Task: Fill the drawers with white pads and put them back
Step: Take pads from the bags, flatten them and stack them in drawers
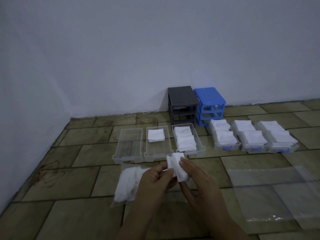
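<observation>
Both hands hold a small bunch of white pads (176, 166) above the floor. My left hand (154, 181) pinches its left side and my right hand (195, 179) grips its right side. Beyond them stand three clear drawers: the left drawer (127, 145) holds no pads, the middle drawer (158, 153) has a few pads (155, 135) at its far end, and the right drawer (199, 144) is full of pads. A clear bag of white pads (128, 184) lies left of my hands.
A dark grey drawer frame (181, 104) and a blue drawer frame (209, 104) stand against the wall, their slots open. Three pad-filled drawers with blue handles (252, 135) sit to the right. Flat clear plastic bags (277, 193) lie on the tiled floor at right.
</observation>
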